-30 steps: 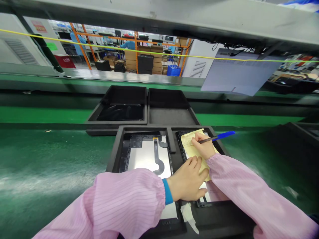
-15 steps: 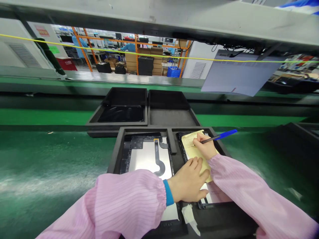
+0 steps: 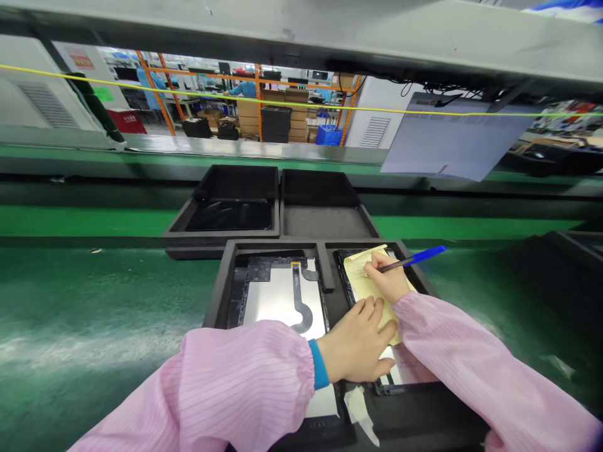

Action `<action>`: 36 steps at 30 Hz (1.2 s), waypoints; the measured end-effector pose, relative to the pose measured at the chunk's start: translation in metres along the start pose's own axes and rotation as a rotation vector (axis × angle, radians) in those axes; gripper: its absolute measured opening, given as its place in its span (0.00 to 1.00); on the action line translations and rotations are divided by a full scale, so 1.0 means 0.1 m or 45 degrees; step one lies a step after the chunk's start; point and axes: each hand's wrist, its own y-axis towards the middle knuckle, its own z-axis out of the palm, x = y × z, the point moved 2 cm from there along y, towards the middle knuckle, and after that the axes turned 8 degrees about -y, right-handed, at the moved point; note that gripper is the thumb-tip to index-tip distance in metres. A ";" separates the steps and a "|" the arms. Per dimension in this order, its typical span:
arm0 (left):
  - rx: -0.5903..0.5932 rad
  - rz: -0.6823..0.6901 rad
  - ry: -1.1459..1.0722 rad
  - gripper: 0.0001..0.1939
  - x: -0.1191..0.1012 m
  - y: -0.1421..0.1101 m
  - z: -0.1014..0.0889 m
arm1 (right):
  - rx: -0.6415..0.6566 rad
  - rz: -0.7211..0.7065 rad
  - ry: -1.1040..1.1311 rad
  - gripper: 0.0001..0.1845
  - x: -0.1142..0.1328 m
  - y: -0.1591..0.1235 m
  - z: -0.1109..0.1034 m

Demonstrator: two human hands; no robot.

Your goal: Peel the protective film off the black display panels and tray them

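My right hand (image 3: 387, 276) is closed around a pen (image 3: 417, 256) with a blue cap on its rear end. Its tip is at the upper part of a yellow paper pad (image 3: 360, 285), where lines of handwriting show. My left hand (image 3: 360, 342) lies on the lower part of the pad with fingers spread. Beneath the pad is a tablet display panel (image 3: 405, 367), partly covered, in the right compartment of a black foam tray (image 3: 219, 282). The left compartment holds another display panel (image 3: 268, 298) with a dark curved flex cable (image 3: 298, 295).
A crumpled strip of whitish tape (image 3: 360, 414) lies on the tray near my left wrist. Behind stands a second black foam tray (image 3: 221, 242) holding a dark glossy panel (image 3: 230, 215). A white sheet (image 3: 452, 141) hangs at the upper right. More black trays (image 3: 551, 270) sit to the right.
The pen's capped end has dipped and shifted slightly left as my right hand moves a little over the pad. My left hand stays in place.
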 end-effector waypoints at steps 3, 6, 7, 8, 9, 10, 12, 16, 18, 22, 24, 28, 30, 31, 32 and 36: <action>0.008 0.003 0.004 0.28 0.00 0.00 0.00 | -0.002 0.000 0.004 0.27 0.00 0.01 -0.01; 0.016 0.000 0.011 0.28 0.00 0.00 -0.01 | 0.003 -0.001 0.009 0.27 0.00 0.01 -0.01; 0.017 -0.001 0.011 0.28 0.00 0.00 -0.01 | 0.006 -0.002 0.008 0.27 0.01 0.01 -0.01; 0.016 -0.001 0.013 0.28 0.00 0.00 -0.01 | 0.009 -0.003 0.005 0.27 0.01 0.01 -0.01; 0.014 -0.001 0.013 0.28 0.00 0.00 -0.01 | 0.012 -0.003 0.001 0.27 0.02 0.00 -0.01; 0.012 -0.001 0.014 0.28 0.00 0.00 -0.01 | 0.016 -0.004 -0.004 0.27 0.03 0.00 -0.01; 0.010 -0.003 0.017 0.28 0.00 0.00 -0.01 | 0.021 -0.006 -0.013 0.27 0.04 -0.01 -0.01; 0.015 -0.008 0.020 0.29 0.00 0.00 -0.01 | 0.012 -0.014 -0.016 0.28 0.05 -0.02 0.00; 0.015 -0.008 0.022 0.29 0.00 0.00 -0.01 | 0.013 -0.023 -0.016 0.28 0.05 -0.02 0.00; 0.019 -0.010 0.023 0.29 0.00 0.00 -0.01 | 0.003 -0.030 -0.018 0.28 0.03 -0.02 0.00; 0.023 -0.007 0.022 0.29 0.00 0.00 -0.01 | -0.017 -0.023 -0.014 0.27 0.01 -0.01 0.00; 0.024 -0.004 0.015 0.28 0.00 -0.01 -0.01 | -0.045 -0.005 0.002 0.27 -0.02 0.02 -0.02; 0.020 -0.001 0.010 0.28 0.01 -0.01 -0.01 | -0.052 0.004 0.006 0.27 -0.03 0.02 -0.02; 0.015 0.002 0.008 0.28 0.01 -0.01 -0.01 | -0.054 0.008 0.007 0.27 -0.02 0.02 -0.02; 0.012 0.003 0.006 0.28 0.01 -0.01 -0.01 | -0.055 0.012 0.006 0.27 -0.02 0.03 -0.02; 0.018 -0.004 0.009 0.28 0.01 0.00 -0.01 | -0.059 0.024 -0.002 0.27 -0.01 0.02 -0.02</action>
